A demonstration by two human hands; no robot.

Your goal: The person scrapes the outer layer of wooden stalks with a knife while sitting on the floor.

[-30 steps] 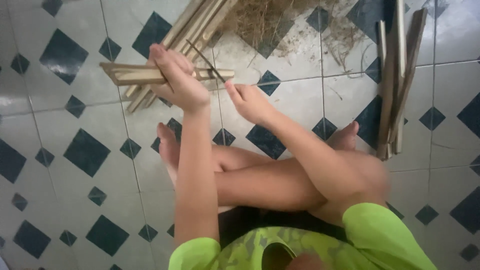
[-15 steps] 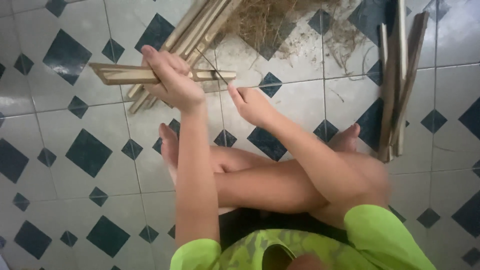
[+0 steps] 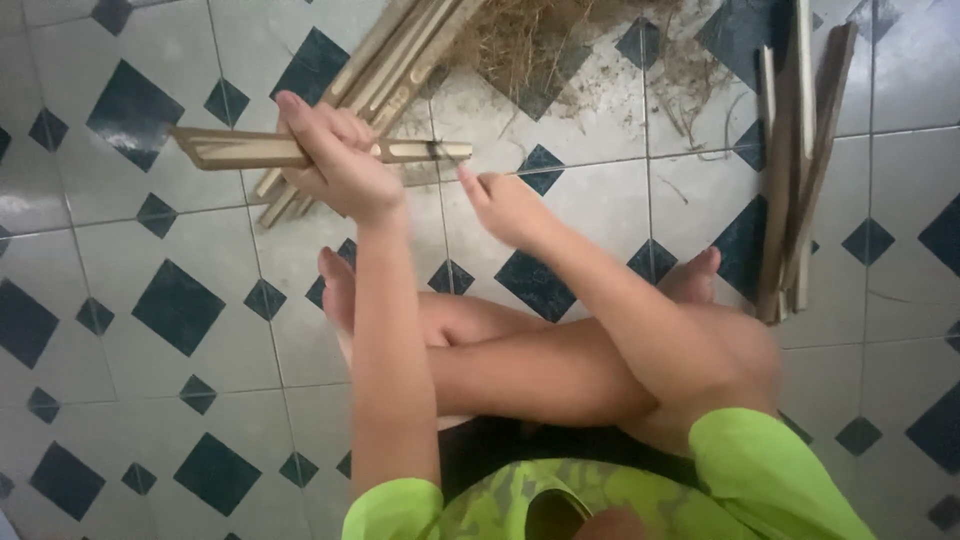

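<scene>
Left hand closed around a flat bamboo strip, gripped near mid-length, strip level, ends pointing 9 and 3 o'clock. Right hand at 3 o'clock of it, fingers pinched on something thin at the strip's right end; the thing itself is blurred. Strip judged light, stiff, splintery; best held mid-length. More bamboo strips at 12 o'clock, another bundle far right on the tiled floor, both cut off.

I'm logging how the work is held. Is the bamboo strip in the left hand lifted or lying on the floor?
Lifted: the left hand grips the bamboo strip roughly level above the tiled floor.
</scene>
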